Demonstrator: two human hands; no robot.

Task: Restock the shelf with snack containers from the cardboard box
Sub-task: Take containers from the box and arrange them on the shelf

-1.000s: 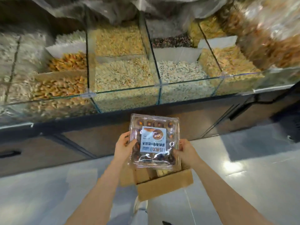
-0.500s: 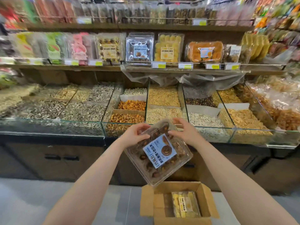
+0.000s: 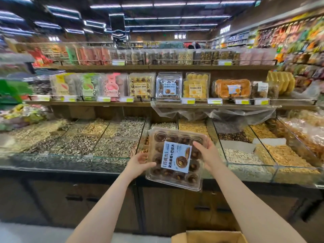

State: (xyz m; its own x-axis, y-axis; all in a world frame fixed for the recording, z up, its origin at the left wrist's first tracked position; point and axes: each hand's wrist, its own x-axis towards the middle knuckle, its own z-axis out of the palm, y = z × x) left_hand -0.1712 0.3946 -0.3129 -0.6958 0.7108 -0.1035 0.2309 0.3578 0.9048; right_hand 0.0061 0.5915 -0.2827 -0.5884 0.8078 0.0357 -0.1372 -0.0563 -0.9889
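Observation:
I hold a clear plastic snack container (image 3: pixel 177 158) of brown chocolate cookies with a blue label, upright and facing me, above the glass counter. My left hand (image 3: pixel 138 163) grips its left edge from below. My right hand (image 3: pixel 207 155) grips its right edge, thumb on the lid. A matching container (image 3: pixel 168 87) stands on the wooden shelf (image 3: pixel 175 104) straight ahead, between a box of mixed cookies (image 3: pixel 141 86) and a box of yellow cookies (image 3: pixel 196 86). The rim of the cardboard box (image 3: pixel 208 236) shows at the bottom edge, on the floor by the counter.
Glass-fronted bins (image 3: pixel 108 142) of seeds and nuts fill the counter between me and the shelf. Orange pastries (image 3: pixel 231 88) and other packs sit to the right on the shelf. A higher shelf (image 3: pixel 157 66) carries bagged snacks. Dark cabinets (image 3: pixel 78 199) stand below.
Both hands lifted the container from just above the cardboard box up to counter height and turned it upright. My view swung up from the floor to the shelves.

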